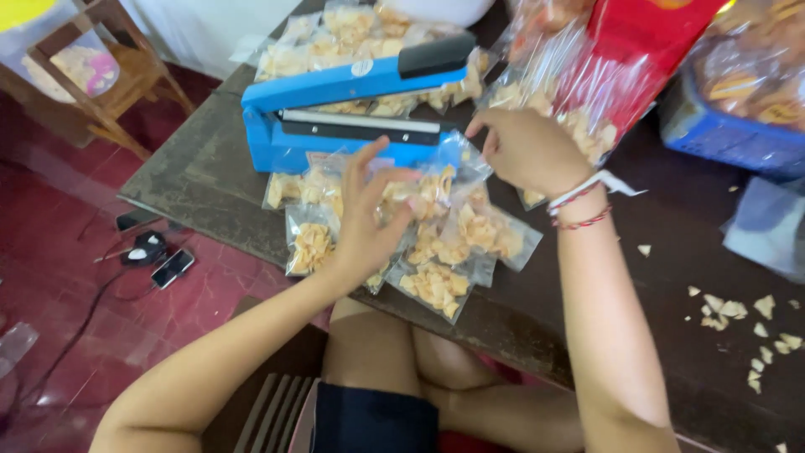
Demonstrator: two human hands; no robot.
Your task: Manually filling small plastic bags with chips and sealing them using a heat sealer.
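Note:
A blue heat sealer with a black handle stands open on the dark wooden table. My left hand and my right hand together hold a small clear bag of yellow chips by its top, right in front of the sealer's bar. My right wrist wears red and white string bracelets. Beneath my hands lie several sealed small bags of chips in a loose pile.
More sealed bags lie behind the sealer. A large clear and red bag of chips leans at the right, beside a blue basket. Loose chip crumbs lie at right. Phones lie on the red floor; a wooden stool stands at left.

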